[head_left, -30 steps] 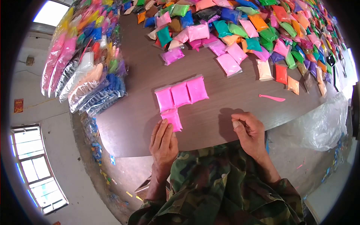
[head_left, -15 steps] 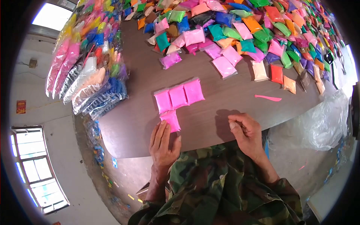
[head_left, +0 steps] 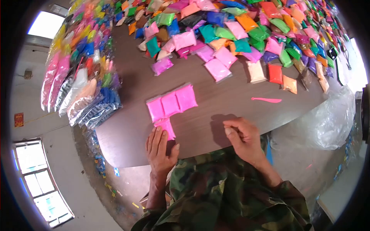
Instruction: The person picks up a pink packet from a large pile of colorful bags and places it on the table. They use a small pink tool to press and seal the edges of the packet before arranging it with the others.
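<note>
My left hand (head_left: pixel 158 152) lies flat with its fingers stretched out. Its fingertips rest on the lower left part of a single bright pink packet (head_left: pixel 166 126), covering some of it. Just above that packet, a row of three joined pink packets (head_left: pixel 170 102) lies slantwise on the table. My right hand (head_left: pixel 243 136) hovers near the table's front edge, fingers curled and thumb close against the index finger, with nothing visible in it. A pink plastic knife (head_left: pixel 266 100) lies beyond my right hand, apart from it.
Many colourful small packets (head_left: pixel 225 32) are heaped across the back of the brown table (head_left: pixel 135 140). Long clear bags of coloured packets (head_left: pixel 83 88) stack up at the left. A crumpled clear plastic bag (head_left: pixel 327 123) hangs at the right edge. Scraps litter the floor.
The camera view has turned slightly, so the table and packets appear shifted left. Both hands keep nearly the same poses, the left still on the single pink packet.
</note>
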